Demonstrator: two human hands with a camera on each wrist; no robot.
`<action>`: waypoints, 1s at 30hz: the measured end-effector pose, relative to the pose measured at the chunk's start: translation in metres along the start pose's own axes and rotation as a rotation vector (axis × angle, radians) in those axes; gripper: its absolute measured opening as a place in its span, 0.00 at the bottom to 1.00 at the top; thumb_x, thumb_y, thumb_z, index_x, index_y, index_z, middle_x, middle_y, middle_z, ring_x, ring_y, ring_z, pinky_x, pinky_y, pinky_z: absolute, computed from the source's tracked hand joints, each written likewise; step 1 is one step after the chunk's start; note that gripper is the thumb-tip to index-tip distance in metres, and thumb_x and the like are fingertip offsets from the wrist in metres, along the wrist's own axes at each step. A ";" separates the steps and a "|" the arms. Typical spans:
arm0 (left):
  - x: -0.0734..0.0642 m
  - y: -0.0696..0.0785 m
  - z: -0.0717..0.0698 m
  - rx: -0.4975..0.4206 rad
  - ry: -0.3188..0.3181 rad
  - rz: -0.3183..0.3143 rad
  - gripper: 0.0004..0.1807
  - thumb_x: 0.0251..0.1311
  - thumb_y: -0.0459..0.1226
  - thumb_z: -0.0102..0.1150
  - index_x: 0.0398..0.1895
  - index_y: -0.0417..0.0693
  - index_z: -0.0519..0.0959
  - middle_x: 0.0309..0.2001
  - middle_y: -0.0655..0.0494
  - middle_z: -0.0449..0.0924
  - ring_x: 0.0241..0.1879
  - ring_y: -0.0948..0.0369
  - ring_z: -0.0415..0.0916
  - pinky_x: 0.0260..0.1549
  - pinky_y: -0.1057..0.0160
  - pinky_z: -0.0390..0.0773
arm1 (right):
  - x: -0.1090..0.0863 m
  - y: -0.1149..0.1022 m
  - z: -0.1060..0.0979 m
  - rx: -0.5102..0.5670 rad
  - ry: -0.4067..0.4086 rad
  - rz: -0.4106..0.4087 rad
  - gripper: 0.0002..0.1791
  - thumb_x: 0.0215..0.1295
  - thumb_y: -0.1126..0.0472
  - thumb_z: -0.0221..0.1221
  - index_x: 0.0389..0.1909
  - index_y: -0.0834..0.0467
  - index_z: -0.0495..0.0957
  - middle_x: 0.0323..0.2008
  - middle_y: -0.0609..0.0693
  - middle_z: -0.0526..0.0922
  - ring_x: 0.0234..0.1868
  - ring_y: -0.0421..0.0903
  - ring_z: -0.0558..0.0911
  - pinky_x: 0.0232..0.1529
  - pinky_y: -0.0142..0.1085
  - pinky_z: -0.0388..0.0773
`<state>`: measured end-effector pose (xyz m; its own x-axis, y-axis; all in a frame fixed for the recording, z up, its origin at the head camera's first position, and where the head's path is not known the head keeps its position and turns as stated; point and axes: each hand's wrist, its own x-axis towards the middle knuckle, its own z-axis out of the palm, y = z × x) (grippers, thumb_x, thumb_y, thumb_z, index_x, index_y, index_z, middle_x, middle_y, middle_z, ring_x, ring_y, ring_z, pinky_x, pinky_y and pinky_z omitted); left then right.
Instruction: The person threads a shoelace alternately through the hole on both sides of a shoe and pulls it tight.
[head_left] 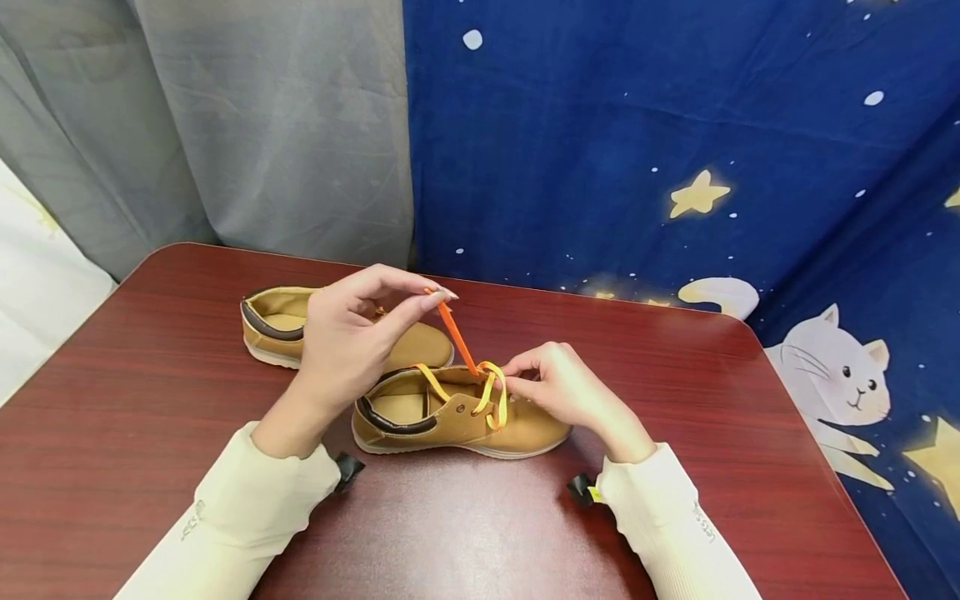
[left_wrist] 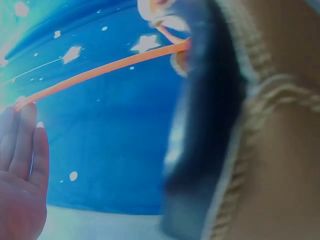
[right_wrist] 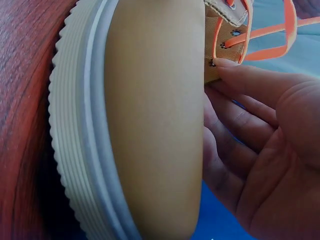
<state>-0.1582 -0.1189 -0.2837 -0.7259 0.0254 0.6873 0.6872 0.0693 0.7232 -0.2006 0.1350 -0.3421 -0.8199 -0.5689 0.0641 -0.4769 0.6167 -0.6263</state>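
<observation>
A tan lace-up shoe (head_left: 528, 427) with a dark padded collar and pale sole sits on the table, toe to the right. Its shoelace (head_left: 459, 335) looks orange on the stretch pulled taut up and left, and yellow where it loops over the near side. High above the opening, my left hand (head_left: 341, 337) pinches that orange stretch between thumb and fingertips. My right hand (head_left: 573, 396) grips the shoe by the lowest eyelets; in the right wrist view the thumb (right_wrist: 250, 80) presses beside an eyelet, with the other fingers partly hidden behind the shoe.
A matching tan shoe (head_left: 423, 346) stands just behind, partly covered by my left hand. Both are on a dark red wooden table (head_left: 135, 467). Behind its far edge hang a grey curtain (head_left: 285, 125) and a blue curtain (head_left: 570, 150) with stars and a cat.
</observation>
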 end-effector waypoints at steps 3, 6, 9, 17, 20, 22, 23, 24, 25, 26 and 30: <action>0.002 0.007 -0.004 -0.026 -0.004 0.020 0.03 0.58 0.25 0.68 0.36 0.34 0.85 0.37 0.63 0.90 0.36 0.62 0.87 0.27 0.73 0.76 | 0.000 -0.001 0.000 0.016 -0.005 0.007 0.05 0.64 0.60 0.66 0.36 0.51 0.90 0.27 0.43 0.88 0.26 0.40 0.79 0.27 0.26 0.73; 0.003 0.013 -0.006 -0.050 -0.006 0.038 0.03 0.57 0.24 0.68 0.35 0.32 0.85 0.36 0.61 0.90 0.36 0.61 0.87 0.30 0.72 0.78 | 0.000 -0.001 0.000 0.022 -0.005 0.017 0.05 0.64 0.61 0.66 0.37 0.52 0.90 0.28 0.43 0.89 0.26 0.38 0.81 0.28 0.27 0.76; 0.004 0.019 -0.009 -0.087 0.007 0.045 0.03 0.57 0.21 0.66 0.35 0.29 0.83 0.36 0.60 0.90 0.35 0.61 0.88 0.33 0.71 0.81 | 0.000 -0.002 0.000 0.015 -0.003 0.031 0.06 0.64 0.62 0.65 0.36 0.52 0.90 0.27 0.42 0.88 0.25 0.36 0.78 0.26 0.26 0.73; 0.009 0.039 -0.022 -0.132 0.142 0.133 0.04 0.53 0.19 0.67 0.31 0.26 0.82 0.32 0.53 0.90 0.31 0.59 0.88 0.26 0.72 0.79 | -0.001 -0.003 0.000 0.010 0.003 0.031 0.06 0.64 0.62 0.66 0.37 0.52 0.90 0.29 0.43 0.89 0.26 0.37 0.81 0.28 0.27 0.76; 0.010 0.044 -0.026 -0.192 0.152 0.167 0.05 0.51 0.17 0.67 0.31 0.21 0.80 0.31 0.48 0.90 0.30 0.57 0.88 0.29 0.70 0.81 | -0.001 -0.003 -0.001 0.013 0.003 0.032 0.05 0.64 0.62 0.66 0.37 0.53 0.90 0.29 0.44 0.90 0.26 0.38 0.82 0.28 0.28 0.76; 0.010 0.046 -0.028 -0.187 0.149 0.173 0.05 0.51 0.17 0.67 0.30 0.21 0.80 0.31 0.48 0.90 0.30 0.58 0.87 0.29 0.70 0.81 | -0.001 -0.004 -0.001 0.017 0.000 0.036 0.05 0.64 0.62 0.66 0.37 0.52 0.90 0.29 0.44 0.90 0.27 0.38 0.82 0.28 0.28 0.77; 0.010 0.047 -0.028 -0.187 0.140 0.172 0.05 0.51 0.16 0.67 0.31 0.21 0.80 0.31 0.48 0.90 0.30 0.57 0.88 0.29 0.70 0.81 | -0.001 -0.004 -0.001 0.018 -0.002 0.039 0.05 0.64 0.62 0.66 0.37 0.52 0.90 0.29 0.44 0.90 0.27 0.38 0.82 0.28 0.28 0.77; 0.010 0.048 -0.028 -0.184 0.131 0.166 0.05 0.51 0.16 0.66 0.31 0.21 0.80 0.31 0.48 0.90 0.31 0.57 0.88 0.29 0.70 0.81 | -0.001 -0.004 -0.001 0.017 -0.005 0.038 0.06 0.64 0.61 0.66 0.38 0.52 0.90 0.29 0.44 0.89 0.27 0.38 0.82 0.28 0.28 0.77; 0.010 0.049 -0.028 -0.173 0.123 0.159 0.05 0.51 0.16 0.66 0.31 0.21 0.80 0.31 0.49 0.90 0.31 0.58 0.88 0.28 0.70 0.81 | -0.001 -0.005 -0.002 0.016 -0.009 0.038 0.06 0.64 0.61 0.66 0.38 0.52 0.90 0.29 0.43 0.90 0.27 0.38 0.82 0.29 0.28 0.77; 0.010 0.050 -0.028 -0.170 0.111 0.151 0.04 0.52 0.17 0.66 0.31 0.22 0.80 0.31 0.49 0.90 0.31 0.58 0.88 0.28 0.70 0.81 | -0.001 -0.005 -0.002 0.015 -0.013 0.037 0.06 0.64 0.61 0.66 0.38 0.52 0.90 0.30 0.43 0.90 0.28 0.37 0.82 0.30 0.28 0.78; 0.009 0.051 -0.030 -0.176 0.061 0.132 0.04 0.53 0.16 0.64 0.32 0.22 0.80 0.32 0.46 0.90 0.32 0.56 0.88 0.30 0.69 0.81 | -0.002 -0.006 -0.003 0.005 -0.009 0.050 0.03 0.60 0.60 0.69 0.35 0.51 0.88 0.29 0.42 0.89 0.30 0.35 0.83 0.34 0.29 0.79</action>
<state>-0.1287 -0.1451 -0.2383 -0.6302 -0.0375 0.7755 0.7742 -0.1056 0.6240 -0.1970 0.1338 -0.3361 -0.8397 -0.5424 0.0256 -0.4339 0.6419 -0.6322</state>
